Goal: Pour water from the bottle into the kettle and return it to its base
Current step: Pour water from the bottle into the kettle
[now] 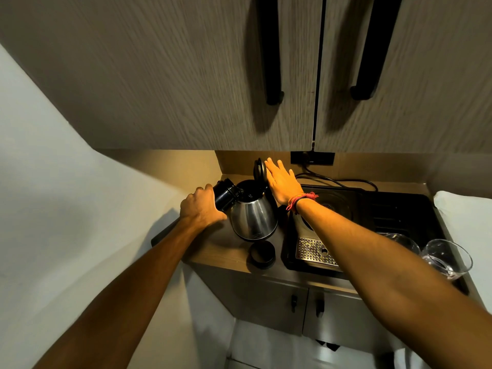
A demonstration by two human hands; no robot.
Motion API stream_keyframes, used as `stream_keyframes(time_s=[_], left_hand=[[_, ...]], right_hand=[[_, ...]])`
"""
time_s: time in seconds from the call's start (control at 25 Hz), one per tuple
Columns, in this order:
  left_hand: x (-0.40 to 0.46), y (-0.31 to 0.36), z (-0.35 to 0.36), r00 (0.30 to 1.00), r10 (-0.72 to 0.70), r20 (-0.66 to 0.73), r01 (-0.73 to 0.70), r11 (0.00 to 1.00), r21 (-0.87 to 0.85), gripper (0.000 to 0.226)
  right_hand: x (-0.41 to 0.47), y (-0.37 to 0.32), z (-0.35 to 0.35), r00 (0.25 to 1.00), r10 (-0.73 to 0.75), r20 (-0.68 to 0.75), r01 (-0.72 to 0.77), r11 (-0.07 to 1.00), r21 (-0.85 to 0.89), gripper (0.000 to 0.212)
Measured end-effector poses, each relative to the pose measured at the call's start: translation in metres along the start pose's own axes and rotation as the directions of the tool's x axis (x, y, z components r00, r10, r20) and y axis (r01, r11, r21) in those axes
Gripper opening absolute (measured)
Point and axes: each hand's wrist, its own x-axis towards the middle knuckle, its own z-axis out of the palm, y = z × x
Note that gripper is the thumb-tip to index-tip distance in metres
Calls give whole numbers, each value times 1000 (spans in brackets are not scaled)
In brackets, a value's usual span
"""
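A steel kettle point(254, 217) stands on the wooden counter point(221, 251) with its black lid point(259, 170) flipped up. My left hand point(201, 209) grips a dark bottle point(226, 194), tipped with its mouth over the kettle's opening. My right hand point(282, 182) is flat with fingers spread, resting against the back of the raised lid. A round black cap point(262, 254), which could be the bottle's, lies on the counter just in front of the kettle. I cannot make out the kettle's base.
A black tray point(399, 209) with a perforated metal drain plate point(315, 251) sits right of the kettle. Two clear glasses point(447, 258) stand at its right end. A power cord point(338, 179) runs along the back wall. Overhead cabinets point(239, 75) hang low above.
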Motion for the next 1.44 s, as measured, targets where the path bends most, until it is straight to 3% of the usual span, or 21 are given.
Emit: stream_keyframes(time_s=[1.08,1.32,1.44], left_hand=[[1,3,-5,999,40,-23,-38,996,79,77],[3,6,-3,999,8,-54,-14,995,-99,78],[3,11,0,997,-54,-54,38,963,-266,77]], right_hand=[[1,-1,1,1000,26,-14,-26,999,29,53],[0,0,3,1000,20,-13,-19,999,31,53],[2,0,5,1000,25,-17,-24,997,67,52]])
